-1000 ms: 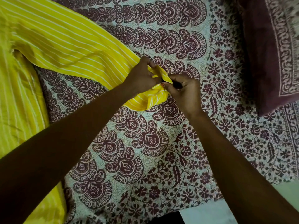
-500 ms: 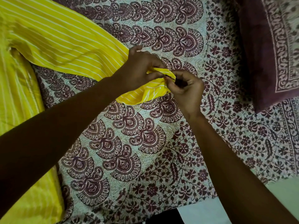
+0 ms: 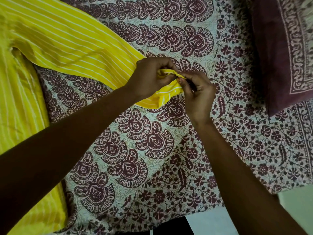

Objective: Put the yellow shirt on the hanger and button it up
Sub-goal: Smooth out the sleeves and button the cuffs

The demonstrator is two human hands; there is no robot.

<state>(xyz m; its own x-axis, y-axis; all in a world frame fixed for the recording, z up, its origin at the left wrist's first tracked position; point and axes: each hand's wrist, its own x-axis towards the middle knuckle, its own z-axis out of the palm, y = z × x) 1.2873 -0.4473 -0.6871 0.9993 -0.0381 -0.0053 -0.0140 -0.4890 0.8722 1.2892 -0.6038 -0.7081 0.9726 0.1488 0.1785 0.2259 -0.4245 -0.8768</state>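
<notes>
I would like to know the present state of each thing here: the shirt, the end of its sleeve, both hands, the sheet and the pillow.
yellow shirt: lies spread on the bedsheet, one sleeve stretched out to the right.
cuff: lifted and bunched between both hands; any button is hidden.
left hand: pinches the cuff.
right hand: pinches the cuff from the other side.
bedsheet: spread flat under the shirt.
pillow: lies at the top right, untouched.
</notes>
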